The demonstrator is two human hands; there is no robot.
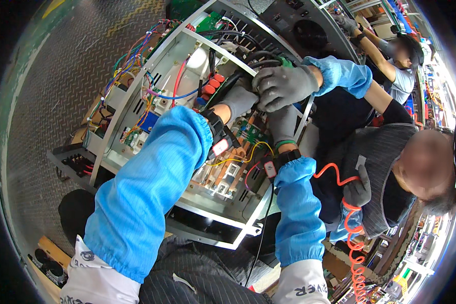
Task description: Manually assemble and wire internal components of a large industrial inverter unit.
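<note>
My left hand [240, 101], in a grey glove, reaches into an open metal-framed electrical cabinet [137, 83]. It is beside a row of red components [213, 85] and a dark upright board. My right hand [282, 124], gloved in grey too, reaches in from the near right side, close to the frame's rail. A co-worker's gloved hand [283, 86] lies over its front part, near a bundle of black cables [261, 57]. The fingers of both my hands are hidden, so what they touch or hold does not show. Under my wrists are copper bars [225, 169] and a yellow wire [238, 160].
Colored wire bundles [129, 61] hang along the cabinet's left side. At right the co-worker's other gloved hand [357, 190] is by a coiled orange air hose [353, 243]. Another person [400, 66] works at far right. Patterned metal flooring [50, 116] lies left.
</note>
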